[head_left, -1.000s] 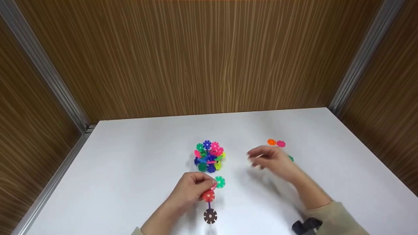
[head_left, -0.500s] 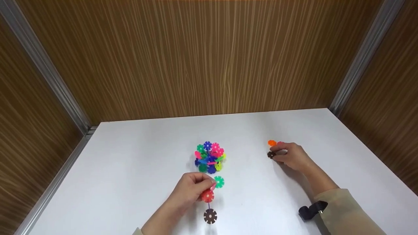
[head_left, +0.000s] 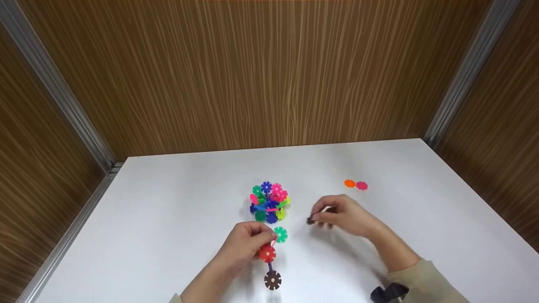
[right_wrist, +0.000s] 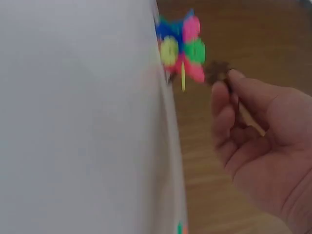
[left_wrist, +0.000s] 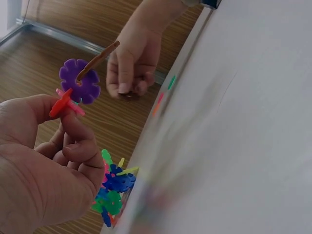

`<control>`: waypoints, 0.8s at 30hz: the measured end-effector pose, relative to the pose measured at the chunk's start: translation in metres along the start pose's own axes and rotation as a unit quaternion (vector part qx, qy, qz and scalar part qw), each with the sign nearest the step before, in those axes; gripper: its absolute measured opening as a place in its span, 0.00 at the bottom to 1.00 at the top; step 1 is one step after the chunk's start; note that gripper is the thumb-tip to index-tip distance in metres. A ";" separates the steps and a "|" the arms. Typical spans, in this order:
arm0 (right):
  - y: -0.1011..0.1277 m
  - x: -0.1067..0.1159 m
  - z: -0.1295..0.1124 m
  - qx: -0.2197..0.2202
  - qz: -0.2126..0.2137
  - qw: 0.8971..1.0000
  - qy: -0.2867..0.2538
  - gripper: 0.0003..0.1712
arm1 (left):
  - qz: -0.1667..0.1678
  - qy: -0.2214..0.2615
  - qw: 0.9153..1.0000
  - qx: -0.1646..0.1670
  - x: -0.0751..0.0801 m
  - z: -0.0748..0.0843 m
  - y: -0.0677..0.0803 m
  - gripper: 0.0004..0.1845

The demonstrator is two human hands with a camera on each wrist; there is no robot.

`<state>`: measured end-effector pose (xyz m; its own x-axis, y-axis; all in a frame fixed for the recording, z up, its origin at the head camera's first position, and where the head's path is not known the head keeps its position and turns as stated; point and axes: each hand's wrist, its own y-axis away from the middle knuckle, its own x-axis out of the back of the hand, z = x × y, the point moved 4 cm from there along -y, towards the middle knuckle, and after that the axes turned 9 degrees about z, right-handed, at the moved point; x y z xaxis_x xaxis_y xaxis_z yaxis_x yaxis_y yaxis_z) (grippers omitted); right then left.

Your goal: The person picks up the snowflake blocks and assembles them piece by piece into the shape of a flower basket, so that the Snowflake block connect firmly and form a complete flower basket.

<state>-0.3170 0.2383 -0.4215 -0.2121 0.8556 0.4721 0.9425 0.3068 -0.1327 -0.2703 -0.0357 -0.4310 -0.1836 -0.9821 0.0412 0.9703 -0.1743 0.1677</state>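
My left hand (head_left: 263, 243) pinches a small build of snowflake discs just above the white table (head_left: 177, 219). It has a red disc (head_left: 268, 253), a green disc (head_left: 280, 234) and a brown disc (head_left: 272, 280) on a purple one. The left wrist view shows the red disc (left_wrist: 63, 102) and purple disc (left_wrist: 80, 87) at my fingertips (left_wrist: 73, 122). My right hand (head_left: 318, 219) pinches a loose brown disc (head_left: 310, 220) to the right of the build. The disc (right_wrist: 217, 72) appears blurred in the right wrist view.
A ball of several coloured discs (head_left: 269, 202) stands mid-table, just beyond my left hand. An orange disc (head_left: 349, 183) and a pink disc (head_left: 361, 185) lie loose at the right. Wood-grain walls (head_left: 269, 75) enclose the table on three sides.
My right hand reached the loose discs at the right, took a brown one and carried it left toward the build. My left hand has stayed put.
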 end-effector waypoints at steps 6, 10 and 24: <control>0.006 -0.042 -0.034 0.045 -0.043 0.992 -0.106 0.04 | -0.007 0.008 1.000 -0.015 0.002 0.000 -0.001 0.07; 0.010 -0.052 -0.038 0.053 -0.038 0.988 -0.139 0.04 | -0.014 0.017 0.999 -0.032 0.002 0.001 0.000 0.07; 0.013 -0.057 -0.038 0.079 0.002 0.986 -0.145 0.02 | -0.024 0.031 0.998 -0.038 0.001 -0.001 -0.002 0.08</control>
<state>-0.2833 0.1775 -0.4172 -0.2959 0.9330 0.2048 0.8962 0.3454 -0.2785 -0.2722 -0.0363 -0.4320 -0.2232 -0.9744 -0.0271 0.9700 -0.2247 0.0924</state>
